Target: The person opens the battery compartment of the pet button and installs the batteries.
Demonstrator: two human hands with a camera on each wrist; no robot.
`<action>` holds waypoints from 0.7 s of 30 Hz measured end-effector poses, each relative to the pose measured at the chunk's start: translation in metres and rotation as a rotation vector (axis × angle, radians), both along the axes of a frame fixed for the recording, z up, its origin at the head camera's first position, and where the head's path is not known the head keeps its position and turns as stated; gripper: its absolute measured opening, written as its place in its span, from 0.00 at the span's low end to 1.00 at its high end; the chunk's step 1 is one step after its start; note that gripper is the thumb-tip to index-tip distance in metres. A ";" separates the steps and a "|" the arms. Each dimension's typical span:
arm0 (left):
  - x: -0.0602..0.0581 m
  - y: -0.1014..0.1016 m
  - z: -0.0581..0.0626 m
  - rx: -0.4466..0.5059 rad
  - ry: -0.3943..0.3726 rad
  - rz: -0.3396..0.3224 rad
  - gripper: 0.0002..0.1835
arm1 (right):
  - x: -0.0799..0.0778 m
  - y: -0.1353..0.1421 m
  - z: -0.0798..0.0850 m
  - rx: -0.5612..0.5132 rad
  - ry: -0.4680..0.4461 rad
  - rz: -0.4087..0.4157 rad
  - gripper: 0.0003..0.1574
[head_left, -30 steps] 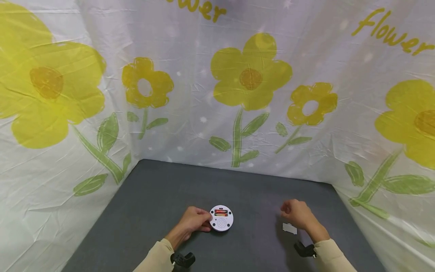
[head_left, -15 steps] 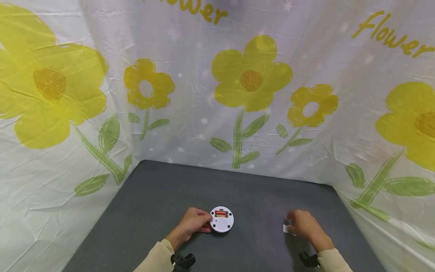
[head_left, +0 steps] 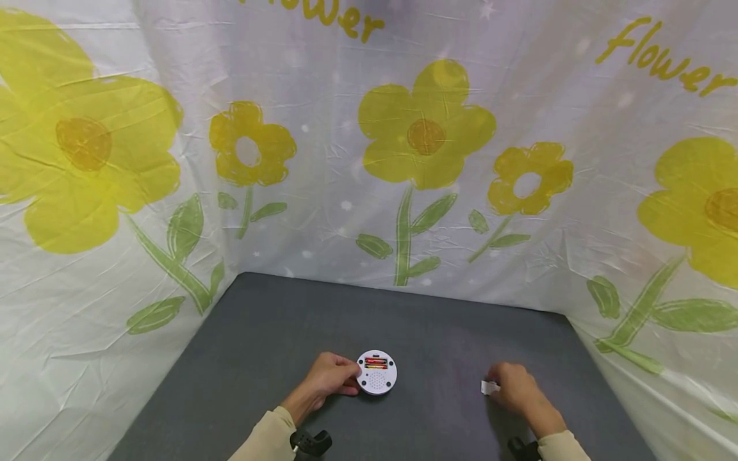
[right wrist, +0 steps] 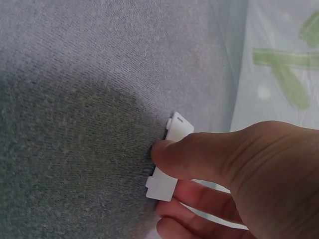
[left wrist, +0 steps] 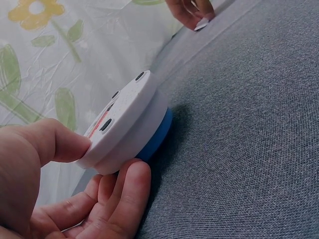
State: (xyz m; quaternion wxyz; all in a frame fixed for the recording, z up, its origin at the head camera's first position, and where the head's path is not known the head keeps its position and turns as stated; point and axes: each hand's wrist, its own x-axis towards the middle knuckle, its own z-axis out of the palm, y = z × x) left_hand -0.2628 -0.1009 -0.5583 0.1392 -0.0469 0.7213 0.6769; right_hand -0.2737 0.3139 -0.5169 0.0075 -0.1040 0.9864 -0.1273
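A round white device with a blue lower part lies on the dark grey table, its underside up. Two red batteries sit in its uncovered compartment, above a patch of small holes. My left hand grips the device's left edge, thumb on top and fingers below, as the left wrist view shows. Far to the right, my right hand pinches a small white battery cover between thumb and fingers. Small tabs show on the cover's edge. My fingers hide part of it.
The dark grey cloth-covered table stretches between and beyond both hands. A white curtain printed with yellow flowers rises along the table's back and sides. Black straps with wrist cameras sit on both wrists.
My right hand has come down onto the battery cover, which lay loose on the table, and now pinches it. The left hand and the round device have stayed in place.
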 end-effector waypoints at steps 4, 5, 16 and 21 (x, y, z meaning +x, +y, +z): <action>0.000 0.000 0.000 -0.001 -0.002 -0.002 0.14 | 0.005 -0.006 0.003 0.022 0.054 -0.007 0.13; 0.000 0.000 0.000 0.001 -0.003 -0.003 0.14 | 0.005 -0.006 0.002 0.020 0.062 -0.005 0.12; 0.002 0.000 0.003 0.000 -0.009 0.001 0.13 | -0.012 0.013 -0.025 -0.001 0.109 0.092 0.09; 0.002 0.000 0.005 -0.006 -0.018 -0.001 0.13 | -0.002 -0.011 0.003 0.006 0.005 0.043 0.09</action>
